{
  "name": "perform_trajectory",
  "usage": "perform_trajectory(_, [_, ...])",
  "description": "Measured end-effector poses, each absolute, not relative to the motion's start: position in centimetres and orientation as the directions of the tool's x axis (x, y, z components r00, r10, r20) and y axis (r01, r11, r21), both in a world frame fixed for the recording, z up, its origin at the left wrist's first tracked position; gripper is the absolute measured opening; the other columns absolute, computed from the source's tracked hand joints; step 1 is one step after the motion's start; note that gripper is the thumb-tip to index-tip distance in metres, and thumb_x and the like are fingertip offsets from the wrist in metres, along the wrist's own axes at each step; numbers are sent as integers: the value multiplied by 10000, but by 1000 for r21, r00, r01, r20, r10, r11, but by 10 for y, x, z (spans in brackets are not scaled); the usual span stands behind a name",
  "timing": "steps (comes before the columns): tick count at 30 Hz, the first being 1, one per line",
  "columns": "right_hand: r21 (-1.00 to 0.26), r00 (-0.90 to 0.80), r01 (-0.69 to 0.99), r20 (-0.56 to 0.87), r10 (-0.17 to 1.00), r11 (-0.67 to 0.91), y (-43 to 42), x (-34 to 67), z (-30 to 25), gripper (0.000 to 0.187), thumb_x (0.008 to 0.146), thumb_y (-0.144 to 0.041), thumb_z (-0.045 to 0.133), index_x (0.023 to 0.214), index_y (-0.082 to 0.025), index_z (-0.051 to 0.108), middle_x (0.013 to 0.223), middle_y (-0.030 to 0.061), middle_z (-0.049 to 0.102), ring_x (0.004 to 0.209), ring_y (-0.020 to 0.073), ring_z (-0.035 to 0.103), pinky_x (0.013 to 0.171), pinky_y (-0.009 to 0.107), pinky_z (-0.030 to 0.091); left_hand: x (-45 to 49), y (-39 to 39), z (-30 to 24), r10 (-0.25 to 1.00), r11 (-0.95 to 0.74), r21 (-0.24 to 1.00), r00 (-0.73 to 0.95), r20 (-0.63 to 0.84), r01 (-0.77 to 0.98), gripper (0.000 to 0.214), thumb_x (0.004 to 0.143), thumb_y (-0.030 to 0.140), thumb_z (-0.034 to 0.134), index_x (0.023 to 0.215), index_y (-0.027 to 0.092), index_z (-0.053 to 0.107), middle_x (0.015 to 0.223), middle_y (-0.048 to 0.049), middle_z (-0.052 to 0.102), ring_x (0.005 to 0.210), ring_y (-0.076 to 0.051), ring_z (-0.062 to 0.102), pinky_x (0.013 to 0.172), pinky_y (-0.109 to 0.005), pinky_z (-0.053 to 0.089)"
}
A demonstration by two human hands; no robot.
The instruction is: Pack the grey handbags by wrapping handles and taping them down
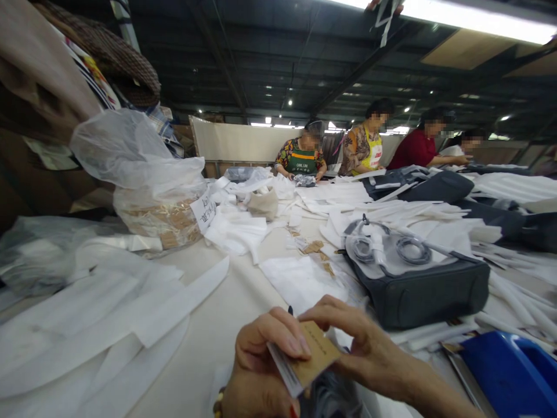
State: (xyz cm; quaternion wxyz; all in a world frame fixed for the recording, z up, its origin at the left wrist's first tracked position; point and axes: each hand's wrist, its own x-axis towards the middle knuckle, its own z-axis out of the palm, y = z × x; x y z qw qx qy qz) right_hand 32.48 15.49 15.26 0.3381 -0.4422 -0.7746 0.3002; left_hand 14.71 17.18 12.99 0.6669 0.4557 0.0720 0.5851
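Observation:
My left hand (266, 348) is closed round a small tan card (321, 348) with dark print, its thumb pressed flat on the face. White layers show along the card's lower left edge. From the other side, my right hand (369, 345) grips the card's right edge between thumb and fingers. A thin black tip (290, 310) sticks up behind my left fingers; what it belongs to is hidden. Beneath both hands lies a dark bundle in clear plastic (333, 395), mostly covered by them.
A dark bag (429, 290) with coiled clear tubing stands at the right, near a blue bin (507, 371). White foam sheets (87, 337) cover the left. Beyond is a plastic-wrapped bundle (159, 215). Several co-workers, one in a green apron (302, 162), are across the table.

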Motion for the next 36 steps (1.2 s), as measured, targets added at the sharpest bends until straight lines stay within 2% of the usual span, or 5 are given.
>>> perform_trajectory(7, [-909,22,399,140,990,120,181,324,128,377,777,-495,441,615,-179,566,586,7,553,580,139,505,567,255,411,155,185,115,966,-142,971,185,178,-191,470,825,360,571,1272,236,499,1162,-64,624,1024,-208,588,929,-353,440])
perform_trajectory(19, [-656,175,735,-58,983,-170,208,340,88,274,751,-377,602,564,-177,583,512,15,560,560,167,563,548,269,426,170,204,87,882,-322,875,451,139,361,429,723,71,500,1100,227,634,856,-5,711,818,-176,644,813,-291,472])
perform_trajectory(25, [-292,-200,878,497,844,379,78,324,121,366,923,-291,411,1259,-184,509,1137,125,637,1033,237,596,867,359,470,169,207,87,913,-279,894,384,135,350,396,721,53,528,1065,209,648,805,5,700,817,-170,642,843,-294,465])
perform_trajectory(29, [106,-539,832,392,746,545,23,294,76,639,845,-475,543,1368,-130,417,1303,171,541,1169,327,518,905,456,450,172,206,96,929,-265,909,337,151,323,334,724,76,559,1032,160,657,832,-36,713,828,-189,651,860,-321,470])
perform_trajectory(36, [43,-465,880,275,841,472,20,284,62,610,898,-435,494,1421,-167,331,1453,137,345,1323,319,343,1020,536,335,133,192,158,961,-242,948,186,206,204,438,799,276,535,1200,99,538,1079,-114,672,993,-180,622,904,-296,462])
